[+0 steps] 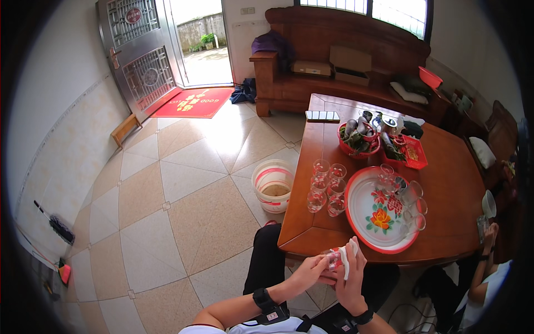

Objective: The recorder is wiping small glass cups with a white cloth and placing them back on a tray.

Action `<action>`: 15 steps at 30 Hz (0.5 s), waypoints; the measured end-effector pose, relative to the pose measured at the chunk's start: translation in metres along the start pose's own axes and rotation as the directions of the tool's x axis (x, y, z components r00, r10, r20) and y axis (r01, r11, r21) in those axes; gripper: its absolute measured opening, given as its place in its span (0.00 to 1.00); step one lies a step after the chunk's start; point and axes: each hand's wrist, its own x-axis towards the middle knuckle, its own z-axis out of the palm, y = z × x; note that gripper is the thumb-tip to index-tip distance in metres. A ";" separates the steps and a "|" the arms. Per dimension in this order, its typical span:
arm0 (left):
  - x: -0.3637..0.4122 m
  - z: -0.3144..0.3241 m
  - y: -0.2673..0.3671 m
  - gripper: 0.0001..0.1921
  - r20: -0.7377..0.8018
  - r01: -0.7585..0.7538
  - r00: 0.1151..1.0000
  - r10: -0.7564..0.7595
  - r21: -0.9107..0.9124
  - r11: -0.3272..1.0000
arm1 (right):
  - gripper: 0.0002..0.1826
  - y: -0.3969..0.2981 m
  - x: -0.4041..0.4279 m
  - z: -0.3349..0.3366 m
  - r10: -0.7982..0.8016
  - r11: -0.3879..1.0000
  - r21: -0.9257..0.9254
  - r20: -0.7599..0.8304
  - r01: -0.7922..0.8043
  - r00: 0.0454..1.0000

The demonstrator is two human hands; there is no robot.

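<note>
Above my lap, just off the table's near edge, my left hand point(311, 269) grips a clear drinking glass point(334, 258) with a red pattern. My right hand point(350, 267) presses a white cloth or tissue point(347, 261) against the same glass; part of the glass is hidden by the fingers. Several similar glasses point(317, 200) stand in two rows on the wooden table point(300, 229). To their right lies a round enamel tray point(354, 234) with a red rim and painted flowers, with several more clear glasses point(418, 204) on its right side.
A red basket of eggplants point(358, 144), a red tray of vegetables point(417, 154) and a phone point(322, 116) are on the table. A white bucket point(272, 183) stands on the floor at its left. Another person's hands point(491, 236) are at the far right, near a glass object.
</note>
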 end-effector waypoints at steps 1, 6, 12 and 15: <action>0.002 -0.003 -0.003 0.22 0.001 0.000 1.000 0.000 0.001 1.000 | 0.25 -0.001 0.000 -0.002 0.001 1.000 0.000 -0.001 -0.001 1.000; 0.004 -0.008 -0.015 0.20 -0.009 -0.098 0.995 0.100 0.132 0.986 | 0.21 -0.013 0.019 -0.008 -0.249 0.958 -0.112 0.128 0.263 0.960; 0.000 -0.011 -0.007 0.20 0.000 -0.060 0.998 0.060 0.100 0.993 | 0.17 0.011 0.029 -0.011 0.154 0.948 0.254 0.156 -0.190 0.976; -0.002 -0.012 0.007 0.21 -0.021 -0.133 0.990 0.138 0.151 0.980 | 0.18 0.007 0.020 -0.006 0.262 0.911 0.289 0.144 -0.293 0.954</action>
